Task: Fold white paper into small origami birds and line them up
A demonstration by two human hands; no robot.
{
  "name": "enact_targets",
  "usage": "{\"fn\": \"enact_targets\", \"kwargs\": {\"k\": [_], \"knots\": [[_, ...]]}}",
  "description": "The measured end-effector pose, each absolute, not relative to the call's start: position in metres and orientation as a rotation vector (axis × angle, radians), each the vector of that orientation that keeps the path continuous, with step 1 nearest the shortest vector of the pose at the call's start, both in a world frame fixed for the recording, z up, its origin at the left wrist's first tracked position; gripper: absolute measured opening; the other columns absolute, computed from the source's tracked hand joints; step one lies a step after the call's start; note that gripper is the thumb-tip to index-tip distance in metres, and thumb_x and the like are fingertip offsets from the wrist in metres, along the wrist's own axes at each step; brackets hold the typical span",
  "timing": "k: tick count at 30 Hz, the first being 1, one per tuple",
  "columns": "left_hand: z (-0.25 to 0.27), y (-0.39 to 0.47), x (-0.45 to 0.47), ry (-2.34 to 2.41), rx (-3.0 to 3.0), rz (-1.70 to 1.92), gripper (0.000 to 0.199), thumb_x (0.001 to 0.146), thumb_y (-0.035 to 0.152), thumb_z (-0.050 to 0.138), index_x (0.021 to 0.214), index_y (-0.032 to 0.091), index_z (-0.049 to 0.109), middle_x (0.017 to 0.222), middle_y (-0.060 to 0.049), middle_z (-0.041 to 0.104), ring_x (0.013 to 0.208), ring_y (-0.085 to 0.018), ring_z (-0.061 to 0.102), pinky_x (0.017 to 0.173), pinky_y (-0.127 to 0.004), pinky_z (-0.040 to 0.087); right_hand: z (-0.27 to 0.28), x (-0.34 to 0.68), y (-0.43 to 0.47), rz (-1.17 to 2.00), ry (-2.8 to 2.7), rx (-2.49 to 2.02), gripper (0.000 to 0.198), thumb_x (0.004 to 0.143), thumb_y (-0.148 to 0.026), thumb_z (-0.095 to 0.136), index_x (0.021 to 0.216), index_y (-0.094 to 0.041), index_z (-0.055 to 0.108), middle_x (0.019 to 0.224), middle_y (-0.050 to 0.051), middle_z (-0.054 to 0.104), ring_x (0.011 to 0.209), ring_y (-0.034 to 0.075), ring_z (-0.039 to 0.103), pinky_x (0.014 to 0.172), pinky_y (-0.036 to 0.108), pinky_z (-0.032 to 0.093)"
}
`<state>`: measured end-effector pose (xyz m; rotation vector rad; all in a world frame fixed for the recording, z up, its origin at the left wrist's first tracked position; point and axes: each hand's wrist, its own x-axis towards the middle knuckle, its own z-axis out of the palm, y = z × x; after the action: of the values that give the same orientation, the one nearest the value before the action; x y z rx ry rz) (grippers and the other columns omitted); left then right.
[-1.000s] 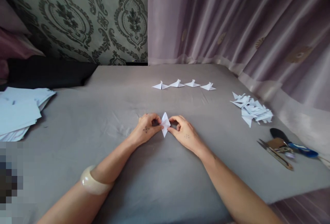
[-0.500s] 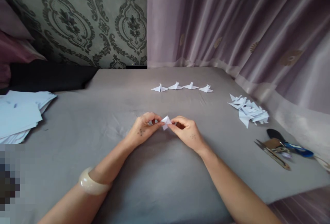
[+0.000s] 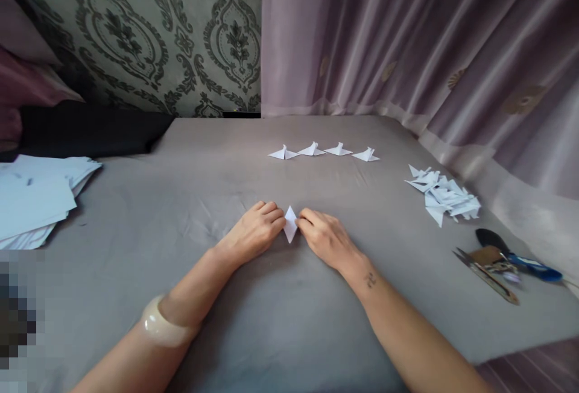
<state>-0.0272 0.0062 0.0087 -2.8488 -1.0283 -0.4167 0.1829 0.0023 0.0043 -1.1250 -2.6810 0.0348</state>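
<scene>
A smooth, thick bracelet point(image 3: 165, 325) of cream colour, with a glossy surface, was around the left forearm of the person. Under both arms there was a grey cloth point(image 3: 289, 333), matte and lightly wrinkled. Near the middle of it, the left hand point(image 3: 254, 230) and the right hand point(image 3: 324, 236) held a small folded paper point(image 3: 290, 228) between them. It was white, crisp and shaped like a narrow diamond, with its points toward and away from the person. The fingers of each hand were bent and narrow, holding one side of it. At the right lay pointed metal snips point(image 3: 491, 279), just beside a tool with a shiny blue handle point(image 3: 536, 267). Farther off, a loose stack of flat sheets point(image 3: 34, 197) was at the left, and a heap of angular folded papers point(image 3: 446, 194) at the right. Beyond, four winged paper figures point(image 3: 313, 150) formed a row. Behind stood a satiny mauve curtain point(image 3: 344, 31) and a patterned wall point(image 3: 181, 37).
</scene>
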Motion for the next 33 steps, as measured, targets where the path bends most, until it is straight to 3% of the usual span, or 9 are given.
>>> {"fn": "enact_targets", "kwargs": {"k": [5, 9, 14, 21, 33], "knots": [[0.006, 0.006, -0.033, -1.374, -3.089, -0.676, 0.017, 0.079, 0.014, 0.059, 0.093, 0.017, 0.066, 0.09, -0.008, 0.063, 0.085, -0.021, 0.053, 0.075, -0.032, 0.047, 0.01, 0.189, -0.007, 0.255, -2.58, -1.241, 0.036, 0.087, -0.006, 0.042, 0.109, -0.024, 0.064, 0.105, 0.006, 0.061, 0.086, 0.017, 0.059, 0.066, 0.029, 0.04], [0.002, 0.009, -0.039, -1.524, -3.168, -0.77, 0.021, 0.079, 0.031, 0.069, 0.095, 0.018, 0.067, 0.093, -0.007, 0.063, 0.088, -0.021, 0.055, 0.078, -0.033, 0.048, 0.011, 0.189, -0.009, 0.344, -2.495, -1.319, 0.029, 0.088, -0.013, 0.045, 0.105, -0.025, 0.066, 0.103, 0.003, 0.062, 0.072, 0.013, 0.057, 0.063, 0.028, 0.039], [0.001, 0.012, -0.04, -1.517, -3.185, -0.825, 0.022, 0.084, 0.038, 0.065, 0.094, 0.018, 0.069, 0.093, -0.008, 0.064, 0.089, -0.02, 0.057, 0.079, -0.033, 0.048, 0.016, 0.185, -0.011, 0.399, -2.451, -1.368, 0.019, 0.088, -0.022, 0.053, 0.102, -0.025, 0.066, 0.101, 0.002, 0.063, 0.07, 0.013, 0.057, 0.061, 0.028, 0.038], [-0.004, 0.012, -0.038, -1.411, -3.131, -0.813, 0.021, 0.093, 0.027, 0.052, 0.091, 0.017, 0.069, 0.091, -0.008, 0.065, 0.088, -0.019, 0.057, 0.078, -0.03, 0.048, 0.011, 0.183, -0.009, 0.425, -2.391, -1.409, 0.018, 0.093, -0.031, 0.051, 0.096, -0.025, 0.067, 0.099, 0.001, 0.064, 0.074, 0.012, 0.059, 0.062, 0.027, 0.038], [-0.004, 0.01, -0.034, -1.499, -3.086, -0.812, 0.016, 0.088, 0.013, 0.052, 0.082, 0.015, 0.066, 0.085, -0.007, 0.064, 0.083, -0.017, 0.059, 0.075, -0.027, 0.048, 0.018, 0.18, -0.01, 0.539, -2.32, -1.452, 0.016, 0.087, -0.027, 0.058, 0.102, -0.025, 0.06, 0.098, 0.0, 0.064, 0.081, 0.013, 0.061, 0.067, 0.025, 0.042]]}}
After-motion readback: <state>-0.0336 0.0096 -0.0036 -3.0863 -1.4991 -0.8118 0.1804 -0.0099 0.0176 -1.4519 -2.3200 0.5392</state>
